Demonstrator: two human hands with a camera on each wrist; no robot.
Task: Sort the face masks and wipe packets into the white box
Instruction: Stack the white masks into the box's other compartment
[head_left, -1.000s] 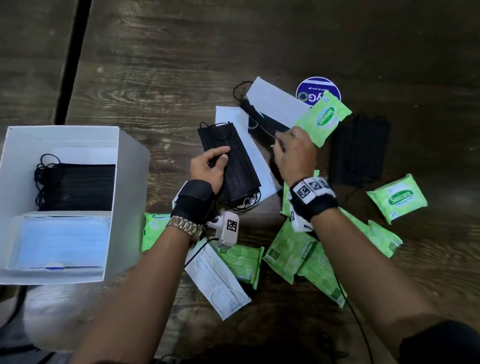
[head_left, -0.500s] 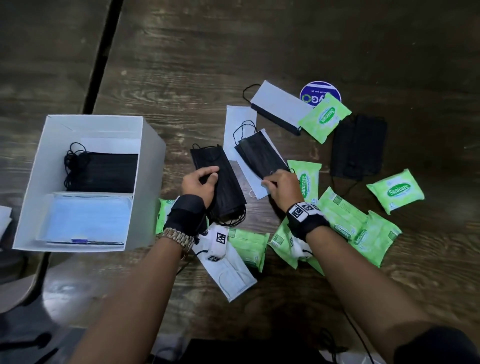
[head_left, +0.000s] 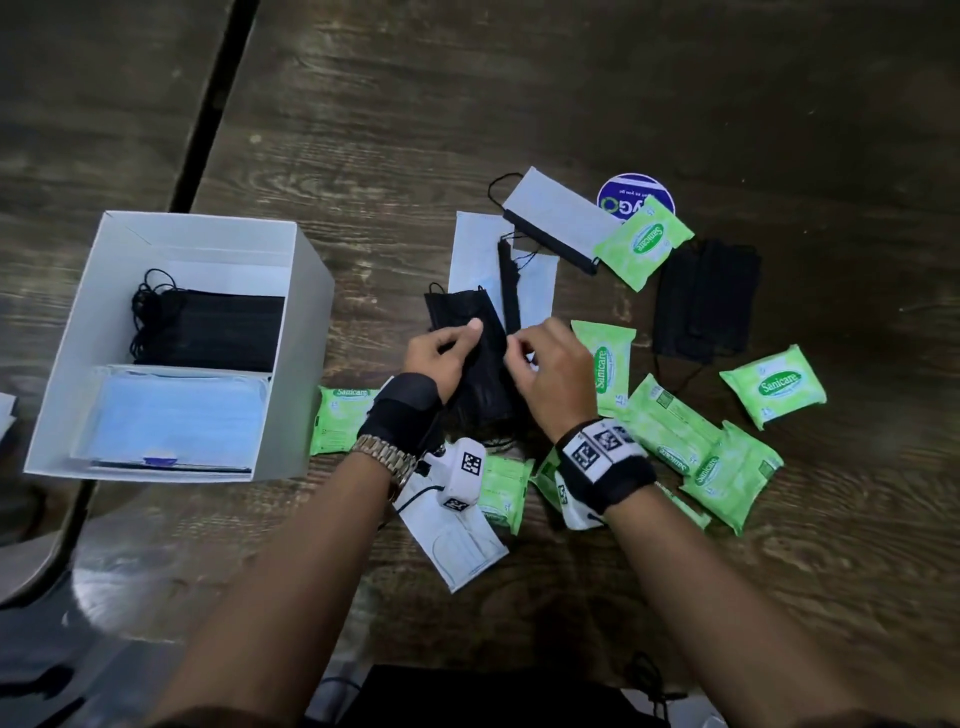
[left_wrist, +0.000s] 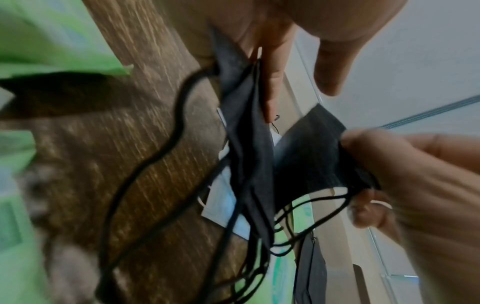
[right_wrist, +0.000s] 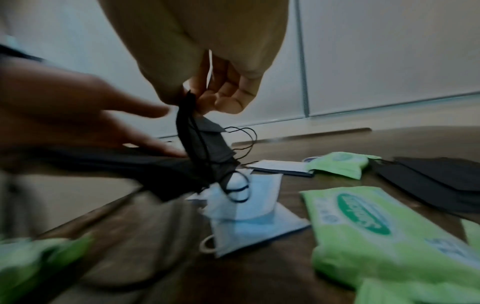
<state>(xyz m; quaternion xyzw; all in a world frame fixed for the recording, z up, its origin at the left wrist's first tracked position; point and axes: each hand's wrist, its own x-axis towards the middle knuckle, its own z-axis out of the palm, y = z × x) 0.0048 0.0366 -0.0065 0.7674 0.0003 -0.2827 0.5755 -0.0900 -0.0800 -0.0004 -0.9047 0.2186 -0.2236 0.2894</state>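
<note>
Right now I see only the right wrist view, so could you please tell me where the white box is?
Observer: The white box stands open-topped at the left side of the table.
Operator: Thank you. What does it hold already?
Observer: Black masks lie in its far compartment, blue masks in its near one.
Operator: Are any wipe packets inside?
Observer: None that I can see; the green packets lie out on the table.

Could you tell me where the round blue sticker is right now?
In the head view, the round blue sticker lies on the table's far right, partly under a green wipe packet.
</note>
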